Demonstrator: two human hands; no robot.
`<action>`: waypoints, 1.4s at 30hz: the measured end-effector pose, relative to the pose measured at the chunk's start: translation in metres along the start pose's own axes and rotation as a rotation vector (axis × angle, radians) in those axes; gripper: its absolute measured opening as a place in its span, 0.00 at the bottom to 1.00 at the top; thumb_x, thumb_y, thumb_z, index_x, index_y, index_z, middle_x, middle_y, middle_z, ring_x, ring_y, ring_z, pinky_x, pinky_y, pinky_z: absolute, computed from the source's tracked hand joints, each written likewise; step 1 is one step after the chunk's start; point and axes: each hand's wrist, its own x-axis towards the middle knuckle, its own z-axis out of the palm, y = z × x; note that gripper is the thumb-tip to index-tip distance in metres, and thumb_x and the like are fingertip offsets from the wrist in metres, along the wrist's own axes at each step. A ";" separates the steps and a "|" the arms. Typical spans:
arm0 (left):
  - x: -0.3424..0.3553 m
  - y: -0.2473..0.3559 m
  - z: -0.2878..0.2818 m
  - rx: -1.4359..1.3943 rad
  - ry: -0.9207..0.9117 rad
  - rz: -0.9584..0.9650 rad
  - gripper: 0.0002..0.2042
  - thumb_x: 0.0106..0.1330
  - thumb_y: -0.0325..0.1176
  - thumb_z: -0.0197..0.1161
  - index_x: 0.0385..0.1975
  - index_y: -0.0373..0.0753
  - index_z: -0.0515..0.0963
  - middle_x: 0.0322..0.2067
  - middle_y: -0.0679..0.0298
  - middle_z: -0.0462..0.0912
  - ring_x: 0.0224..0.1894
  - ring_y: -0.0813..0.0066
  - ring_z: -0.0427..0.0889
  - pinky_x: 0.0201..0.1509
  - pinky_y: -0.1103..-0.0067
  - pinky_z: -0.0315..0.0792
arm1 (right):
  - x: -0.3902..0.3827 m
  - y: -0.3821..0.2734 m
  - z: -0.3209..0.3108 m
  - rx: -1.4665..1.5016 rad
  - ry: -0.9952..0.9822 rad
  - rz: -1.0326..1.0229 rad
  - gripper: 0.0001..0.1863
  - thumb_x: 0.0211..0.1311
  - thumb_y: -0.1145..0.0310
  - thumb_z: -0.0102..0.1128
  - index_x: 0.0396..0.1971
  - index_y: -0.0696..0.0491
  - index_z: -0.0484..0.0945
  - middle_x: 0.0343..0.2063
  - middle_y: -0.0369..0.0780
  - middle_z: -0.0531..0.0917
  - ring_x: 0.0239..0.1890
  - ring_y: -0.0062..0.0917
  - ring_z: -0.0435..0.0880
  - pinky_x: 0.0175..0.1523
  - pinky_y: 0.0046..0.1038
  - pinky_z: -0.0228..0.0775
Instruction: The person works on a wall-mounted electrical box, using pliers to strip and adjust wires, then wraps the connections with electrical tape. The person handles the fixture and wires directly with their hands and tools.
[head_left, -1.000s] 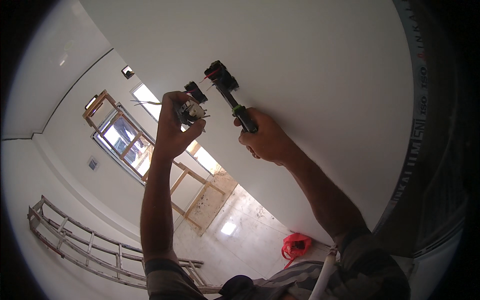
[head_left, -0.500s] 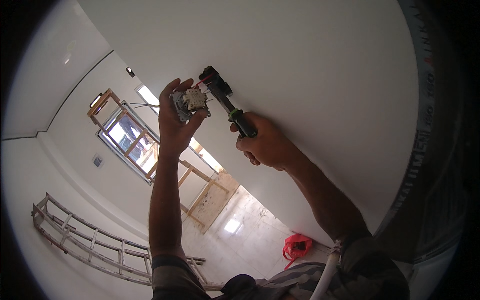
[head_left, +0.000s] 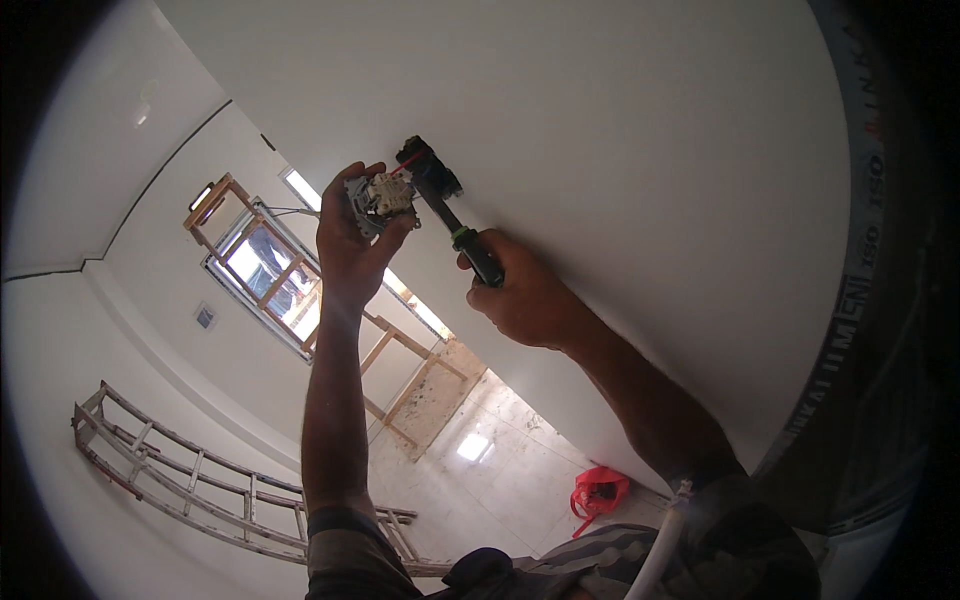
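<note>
The left hand (head_left: 350, 240) clasps the grey switch module (head_left: 380, 196) just off its dark wall box (head_left: 432, 165), wires attached, while the right hand (head_left: 525, 300) grips the screwdriver (head_left: 462, 235) at it, so mounting seems unfinished.

Both arms raised overhead, left hand (head_left: 352, 235) pinched closed with fingers curled, right hand (head_left: 525, 300) clenched in a fist, forearms bare

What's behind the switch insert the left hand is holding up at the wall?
Behind the grey switch insert held by the left hand is a dark wall box opening, with a red wire leading in. The right hand points a screwdriver there. The box's inside is hidden.
</note>
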 end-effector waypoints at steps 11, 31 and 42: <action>0.003 0.002 0.002 0.030 0.020 -0.014 0.35 0.59 0.20 0.72 0.66 0.30 0.61 0.57 0.52 0.77 0.53 0.67 0.84 0.56 0.73 0.83 | 0.002 -0.001 0.002 -0.033 0.005 -0.007 0.17 0.61 0.74 0.61 0.50 0.56 0.73 0.33 0.38 0.74 0.35 0.24 0.74 0.46 0.31 0.70; 0.013 0.019 -0.005 0.504 0.092 0.147 0.32 0.50 0.29 0.80 0.52 0.37 0.66 0.34 0.61 0.86 0.33 0.78 0.86 0.39 0.80 0.82 | 0.003 -0.003 0.010 -0.133 0.012 -0.045 0.22 0.59 0.75 0.53 0.55 0.60 0.65 0.37 0.60 0.83 0.44 0.55 0.85 0.50 0.47 0.76; 0.020 0.016 -0.002 0.517 0.103 0.167 0.31 0.49 0.27 0.80 0.52 0.38 0.69 0.32 0.63 0.85 0.33 0.78 0.86 0.38 0.81 0.82 | 0.007 -0.004 0.016 -0.177 -0.002 -0.022 0.24 0.59 0.76 0.53 0.56 0.59 0.63 0.34 0.62 0.83 0.42 0.57 0.85 0.47 0.49 0.77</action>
